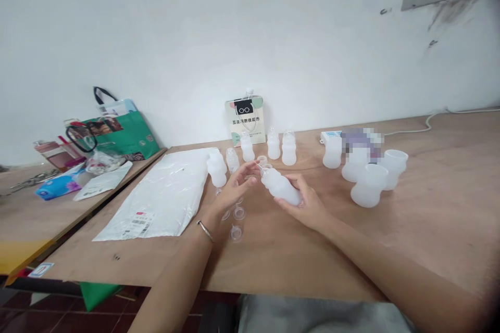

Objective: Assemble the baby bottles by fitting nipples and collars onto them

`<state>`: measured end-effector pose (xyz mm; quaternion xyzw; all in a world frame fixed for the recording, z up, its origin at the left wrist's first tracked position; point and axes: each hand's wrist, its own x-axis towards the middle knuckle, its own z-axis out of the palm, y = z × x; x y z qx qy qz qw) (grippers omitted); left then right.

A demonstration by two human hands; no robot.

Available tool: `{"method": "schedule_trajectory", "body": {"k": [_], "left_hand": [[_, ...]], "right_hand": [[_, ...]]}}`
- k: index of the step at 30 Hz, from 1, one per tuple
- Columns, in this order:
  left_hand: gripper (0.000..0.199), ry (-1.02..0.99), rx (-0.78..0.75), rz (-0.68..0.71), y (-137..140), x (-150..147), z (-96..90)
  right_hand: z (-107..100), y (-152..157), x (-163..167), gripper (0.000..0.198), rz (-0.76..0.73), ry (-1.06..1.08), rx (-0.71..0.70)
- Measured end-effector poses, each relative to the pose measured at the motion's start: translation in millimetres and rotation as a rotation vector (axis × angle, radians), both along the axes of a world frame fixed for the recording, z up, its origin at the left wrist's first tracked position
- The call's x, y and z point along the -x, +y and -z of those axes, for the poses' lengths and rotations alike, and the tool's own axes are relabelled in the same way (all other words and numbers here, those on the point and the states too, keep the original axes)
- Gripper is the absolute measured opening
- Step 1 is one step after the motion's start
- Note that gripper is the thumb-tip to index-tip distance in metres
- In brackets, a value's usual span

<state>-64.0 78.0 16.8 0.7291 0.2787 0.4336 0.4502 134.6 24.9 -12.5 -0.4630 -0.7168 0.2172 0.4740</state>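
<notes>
My right hand (302, 200) wraps round a frosted white bottle (282, 187) with a wavy body, tilted so that its neck points up and left. At that neck, my left hand (240, 182) has its thumb and fingers pinched together by a thin pale piece (259, 164), too small to make out clearly. Below my left hand several clear plastic rings lie on the table, among them one clear ring (236, 233). Behind the hands stand several similar bottles with clear domed tops, including a capped bottle (289, 148).
Several open-topped frosted bottles (369, 187) stand at the right, near a small white box (331, 135). A white plastic mailer (164, 192) lies at the left. A paper bag (245, 122) leans on the wall. A green bag (128, 135) and a tissue pack (58, 182) occupy the side table.
</notes>
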Motion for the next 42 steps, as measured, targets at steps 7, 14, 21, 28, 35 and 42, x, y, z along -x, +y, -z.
{"method": "schedule_trajectory", "body": {"k": [7, 14, 21, 28, 35, 42], "left_hand": [[0.048, 0.050, 0.017, -0.108, 1.7, -5.1, 4.2], [0.033, -0.021, -0.050, -0.100, -3.8, -6.4, 0.5], [0.030, 0.024, -0.010, -0.145, -13.6, -21.2, 0.3], [0.030, 0.008, -0.033, -0.038, -12.7, -18.8, 1.3], [0.036, -0.005, -0.085, -0.008, -11.5, -16.5, -3.0], [0.038, 0.200, -0.314, -0.680, 27.1, 17.6, 7.2]], "right_hand": [[0.5, 0.0, 0.5, 0.043, -0.044, 0.018, 0.020], [5.2, 1.9, 2.1, 0.044, 0.041, -0.007, 0.026], [3.0, 0.8, 2.3, 0.036, -0.065, 0.025, 0.076], [-0.8, 5.3, -3.3, 0.024, -0.498, 0.443, 0.518], [-1.1, 3.7, 4.6, 0.032, -0.528, 0.564, 0.588], [-3.4, 2.9, 12.2, 0.040, -0.343, 0.544, 0.479]]}}
